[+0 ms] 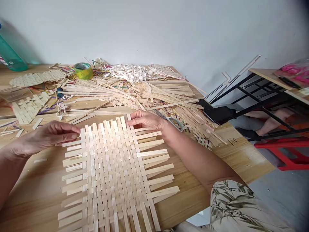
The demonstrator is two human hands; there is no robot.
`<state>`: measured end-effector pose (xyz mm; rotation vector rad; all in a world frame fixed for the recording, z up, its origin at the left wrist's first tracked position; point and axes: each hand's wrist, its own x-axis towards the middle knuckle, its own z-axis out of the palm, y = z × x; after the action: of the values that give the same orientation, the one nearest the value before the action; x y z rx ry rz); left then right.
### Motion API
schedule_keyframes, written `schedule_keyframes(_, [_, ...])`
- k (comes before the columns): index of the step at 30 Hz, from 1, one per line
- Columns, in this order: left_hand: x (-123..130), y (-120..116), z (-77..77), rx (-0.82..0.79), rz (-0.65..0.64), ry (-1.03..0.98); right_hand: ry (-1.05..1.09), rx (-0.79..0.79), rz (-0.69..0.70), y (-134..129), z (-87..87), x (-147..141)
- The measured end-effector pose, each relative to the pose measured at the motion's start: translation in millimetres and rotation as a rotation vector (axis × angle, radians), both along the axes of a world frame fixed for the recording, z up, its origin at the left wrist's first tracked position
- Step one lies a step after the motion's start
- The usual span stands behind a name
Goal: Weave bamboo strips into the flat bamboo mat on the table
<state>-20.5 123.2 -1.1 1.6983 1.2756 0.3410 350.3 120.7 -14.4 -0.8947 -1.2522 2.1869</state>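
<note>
Basically L hand (51, 137) & R hand (147, 120) pinch woven mat (113, 170) at far corners; near end cut off; grips part-hidden.

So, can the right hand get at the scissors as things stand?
Likely yes: the scissors lie close by, largely uncovered, though the right hand must first release the woven mat.

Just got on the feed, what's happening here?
A person's left hand and right hand hold the two far corners of a woven mat of pale strips on the table. Loose strip ends stick out along its sides. Scissors and tape lie beyond.
</note>
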Motion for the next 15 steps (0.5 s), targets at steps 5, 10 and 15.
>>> schedule_keyframes(5, [-1,-1,4.7,-0.123,-0.171,-0.026,-0.003,-0.002,-0.001,0,-0.2,-1])
schedule_keyframes(10, [0,1,15.7,-0.167,-0.181,0.013,-0.034,0.029,-0.010,1,0.3,-2])
schedule_keyframes(15, [11,1,19.4,-0.162,-0.231,0.027,-0.081,0.060,-0.016,2,-1.4,-3])
